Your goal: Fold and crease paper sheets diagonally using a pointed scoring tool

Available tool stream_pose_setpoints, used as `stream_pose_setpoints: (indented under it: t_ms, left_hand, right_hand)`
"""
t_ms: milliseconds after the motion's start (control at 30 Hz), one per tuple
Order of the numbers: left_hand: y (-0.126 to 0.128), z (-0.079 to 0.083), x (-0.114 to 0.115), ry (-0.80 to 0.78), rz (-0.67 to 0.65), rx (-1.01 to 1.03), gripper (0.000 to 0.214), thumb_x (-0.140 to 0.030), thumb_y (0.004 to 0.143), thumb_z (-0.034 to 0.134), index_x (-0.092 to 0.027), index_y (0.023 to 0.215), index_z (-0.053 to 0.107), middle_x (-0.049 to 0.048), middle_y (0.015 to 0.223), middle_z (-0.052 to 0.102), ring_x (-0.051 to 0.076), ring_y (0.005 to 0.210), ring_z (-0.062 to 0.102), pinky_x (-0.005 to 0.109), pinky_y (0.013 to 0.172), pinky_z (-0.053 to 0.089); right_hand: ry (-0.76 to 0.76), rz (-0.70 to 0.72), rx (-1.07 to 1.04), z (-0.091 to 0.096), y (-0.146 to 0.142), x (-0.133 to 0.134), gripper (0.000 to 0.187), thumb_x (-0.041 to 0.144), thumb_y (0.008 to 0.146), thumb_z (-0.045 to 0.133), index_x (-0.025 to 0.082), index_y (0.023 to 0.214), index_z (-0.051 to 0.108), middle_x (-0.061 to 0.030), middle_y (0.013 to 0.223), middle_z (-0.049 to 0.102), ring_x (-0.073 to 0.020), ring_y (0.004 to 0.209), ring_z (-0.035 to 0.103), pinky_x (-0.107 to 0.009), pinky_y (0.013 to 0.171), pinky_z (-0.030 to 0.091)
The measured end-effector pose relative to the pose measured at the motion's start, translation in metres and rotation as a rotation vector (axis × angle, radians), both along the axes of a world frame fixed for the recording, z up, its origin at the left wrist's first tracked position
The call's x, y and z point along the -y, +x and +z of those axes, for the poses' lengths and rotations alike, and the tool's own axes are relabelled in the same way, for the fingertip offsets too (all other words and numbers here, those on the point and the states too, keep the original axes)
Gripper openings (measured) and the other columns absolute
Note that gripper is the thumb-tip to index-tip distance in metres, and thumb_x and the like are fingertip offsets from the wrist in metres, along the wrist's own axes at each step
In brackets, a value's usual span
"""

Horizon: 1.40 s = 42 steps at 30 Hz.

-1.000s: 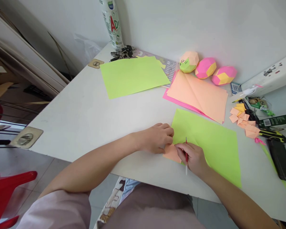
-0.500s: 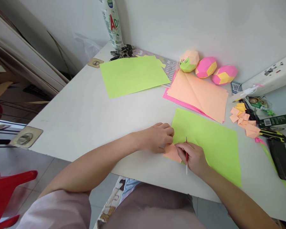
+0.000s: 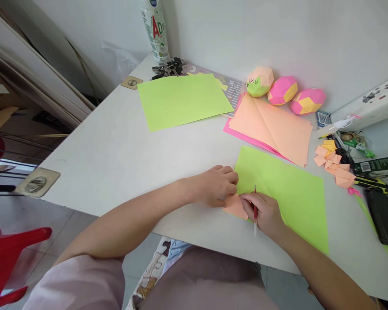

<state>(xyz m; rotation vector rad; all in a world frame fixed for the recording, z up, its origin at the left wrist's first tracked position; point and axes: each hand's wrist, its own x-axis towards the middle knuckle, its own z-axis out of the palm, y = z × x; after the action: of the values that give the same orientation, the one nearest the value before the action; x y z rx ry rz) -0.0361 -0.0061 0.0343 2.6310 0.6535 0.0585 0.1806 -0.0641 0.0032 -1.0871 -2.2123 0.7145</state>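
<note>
A small piece of orange paper [image 3: 236,206] lies at the left edge of a green sheet [image 3: 297,193], near the desk's front edge. My left hand [image 3: 218,186] has curled fingers pressed on the paper's upper left side. From the right, my right hand [image 3: 265,214] touches the same piece with thumb and forefinger pinched together. A slim red pen [image 3: 255,213] with a clear end sticks up between the fingers of that hand. Both hands cover part of the orange paper, so its full outline is hidden.
Behind lie another green sheet [image 3: 184,101] and stacked orange sheets [image 3: 274,125]. Three faceted paper balls [image 3: 283,90] stand by the wall. On the right are folded orange pieces [image 3: 334,163], a yellow-black cutter [image 3: 373,184] and a black case [image 3: 383,217]. Keys [image 3: 170,68] lie beside a bottle [image 3: 157,34].
The view has shifted slightly, so the desk things sit a little further right. Both hands keep almost the same pose on the orange paper.
</note>
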Motion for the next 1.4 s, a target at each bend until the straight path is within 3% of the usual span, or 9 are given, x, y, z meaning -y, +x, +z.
stream_pose_setpoints:
  t_ms: [1233,1400]
  left_hand:
    - [0.0001,0.0002,0.0014,0.008,0.0,-0.004,0.01,-0.025,0.078,0.066,-0.019,0.087,0.064,0.008,0.11,0.056,0.026,0.105,0.046,0.037,0.086,0.039]
    - [0.0022,0.0029,0.007,0.047,-0.009,0.011,0.004,-0.019,0.08,0.062,-0.017,0.079,0.066,0.0091,0.112,0.055,0.028,0.108,0.044,0.039,0.089,0.038]
  right_hand:
    - [0.028,-0.014,0.02,-0.0052,0.0015,0.0011,0.018,0.006,0.087,0.048,0.02,0.082,0.059,0.0053,0.055,0.047,-0.0079,0.05,0.042,-0.021,0.049,0.037]
    - [0.042,-0.027,0.044,-0.0058,0.0022,0.0015,0.02,0.005,0.085,0.048,0.019,0.081,0.061,0.005,0.055,0.049,-0.0078,0.049,0.043,-0.021,0.049,0.036]
